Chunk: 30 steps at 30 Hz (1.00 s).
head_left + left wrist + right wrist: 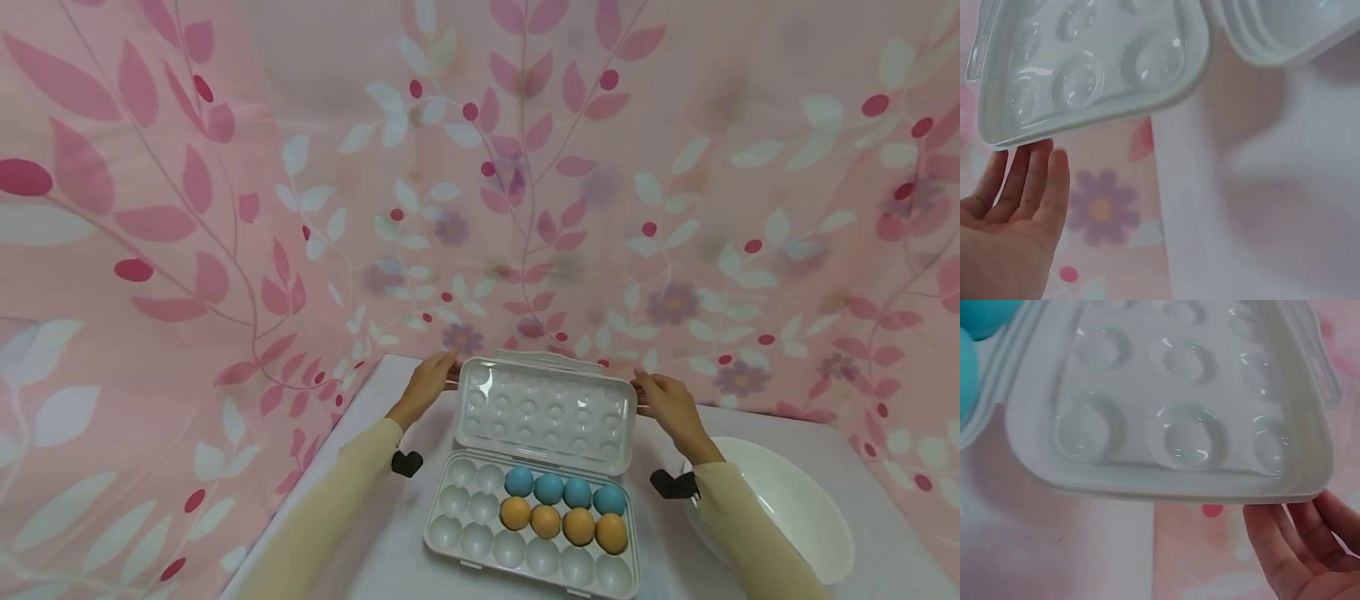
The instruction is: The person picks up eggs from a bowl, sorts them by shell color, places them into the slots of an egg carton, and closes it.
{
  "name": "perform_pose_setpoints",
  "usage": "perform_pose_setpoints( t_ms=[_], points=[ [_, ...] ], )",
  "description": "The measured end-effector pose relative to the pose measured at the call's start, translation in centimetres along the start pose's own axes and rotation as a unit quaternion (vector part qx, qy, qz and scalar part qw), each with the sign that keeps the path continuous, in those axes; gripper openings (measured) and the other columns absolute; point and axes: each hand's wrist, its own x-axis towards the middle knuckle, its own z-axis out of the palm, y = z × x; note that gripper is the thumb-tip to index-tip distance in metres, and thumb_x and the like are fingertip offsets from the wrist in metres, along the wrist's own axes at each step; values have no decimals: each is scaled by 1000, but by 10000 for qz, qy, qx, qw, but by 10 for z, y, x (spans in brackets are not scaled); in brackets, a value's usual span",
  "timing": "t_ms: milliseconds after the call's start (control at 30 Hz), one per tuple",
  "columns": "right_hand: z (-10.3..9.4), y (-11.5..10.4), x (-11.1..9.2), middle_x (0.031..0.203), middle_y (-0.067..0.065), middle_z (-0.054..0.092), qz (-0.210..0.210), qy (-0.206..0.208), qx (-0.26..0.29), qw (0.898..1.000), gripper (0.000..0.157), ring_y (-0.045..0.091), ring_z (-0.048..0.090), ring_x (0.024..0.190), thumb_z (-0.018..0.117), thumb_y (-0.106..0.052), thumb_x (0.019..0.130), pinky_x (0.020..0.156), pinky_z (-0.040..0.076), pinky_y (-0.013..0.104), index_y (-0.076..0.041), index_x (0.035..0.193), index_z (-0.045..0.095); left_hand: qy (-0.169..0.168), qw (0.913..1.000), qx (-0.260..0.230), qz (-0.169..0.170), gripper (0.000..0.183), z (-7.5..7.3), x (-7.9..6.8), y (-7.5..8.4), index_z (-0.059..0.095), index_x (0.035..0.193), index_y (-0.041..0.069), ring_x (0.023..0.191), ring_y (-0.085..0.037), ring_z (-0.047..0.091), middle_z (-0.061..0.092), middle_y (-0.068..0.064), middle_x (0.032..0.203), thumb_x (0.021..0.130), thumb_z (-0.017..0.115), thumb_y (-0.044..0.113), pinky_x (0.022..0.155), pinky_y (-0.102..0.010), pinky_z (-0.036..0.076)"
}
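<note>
A white plastic egg box stands hinged open on the table, its dimpled lid [543,410] raised behind its base [508,548]. Four-wide rows are filled on the base's right: blue eggs [548,489] at the back, orange eggs [578,527] in the middle. Its left cups and front row hold no eggs. My left hand [427,383] touches the lid's left edge with extended fingertips [1038,159]. At the opposite edge, my right hand [672,414] has its fairly straight fingers [1266,534] against the lid; their tips are partly hidden behind it.
A large white bowl [802,517] stands to the right, partly behind my right forearm. The table [375,533] has a pale cover. Pink floral cloth [540,208] hangs close behind and along the left side.
</note>
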Motion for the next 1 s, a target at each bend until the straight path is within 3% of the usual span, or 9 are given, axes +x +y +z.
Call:
perform_pose_setpoints(
  t_ms=[133,267,400,500,600,733,800,933,1000],
  points=[
    [-2,-5,-35,116,21,64,-798,246,-227,9962,59,21,65,100,42,-47,102,79,58,31,6,122,62,-86,9966,-315,751,44,-2,-38,5,64,119,1,108,-26,60,63,-14,114,106,39,36,97,-49,48],
    [2,-9,-76,118,9,68,-1274,260,-776,9885,42,7,61,103,42,-35,105,84,53,23,-7,122,68,-635,9816,-225,1788,39,-6,-79,4,57,132,1,122,-27,52,57,-15,129,108,34,21,106,-41,42],
    [15,-6,-112,120,-4,68,-1585,-142,-1133,9807,34,10,60,112,41,-29,106,91,48,21,-20,120,71,-1433,9432,404,2970,40,-8,-115,2,51,139,0,130,-30,48,55,-16,137,104,32,5,111,-33,35],
    [28,3,-135,121,-9,67,-2055,-409,-1365,9682,28,13,61,113,48,-23,104,91,51,27,-25,119,71,-1985,9017,1197,3649,40,-4,-137,-1,53,138,1,131,-32,47,53,-16,140,102,37,7,114,-44,28],
    [42,15,-152,126,-9,64,-2816,-508,-2041,9362,27,15,60,116,61,-26,97,94,49,24,-25,122,70,-2403,8632,2184,3867,41,4,-153,-7,54,140,9,135,-28,43,49,-11,145,102,43,22,114,-54,24],
    [60,35,-165,134,-2,60,-3963,-494,-3100,8628,46,21,55,124,71,-43,87,110,26,14,-18,124,69,-2691,8208,3268,3836,48,14,-168,-18,51,144,17,139,-24,37,42,-4,151,102,46,40,111,-56,28],
    [66,45,-168,136,-1,59,-4215,-492,-3465,8366,53,21,54,125,69,-53,85,114,14,14,-17,125,68,-2721,8015,3593,3930,52,18,-173,-23,50,144,18,140,-25,36,40,-4,153,101,46,45,109,-58,31],
    [71,59,-172,140,1,56,-4303,-573,-3819,8159,61,23,52,127,62,-62,85,116,0,17,-19,129,66,-2627,7666,3922,4354,58,26,-179,-31,47,146,18,140,-29,35,38,-6,154,99,47,51,103,-63,35],
    [70,64,-172,141,4,54,-4390,-613,-3865,8088,68,25,52,127,62,-66,83,116,-1,19,-19,132,63,-2575,7568,3954,4524,62,29,-179,-34,45,148,17,140,-31,35,37,-6,154,97,51,52,102,-64,36]
  ],
)
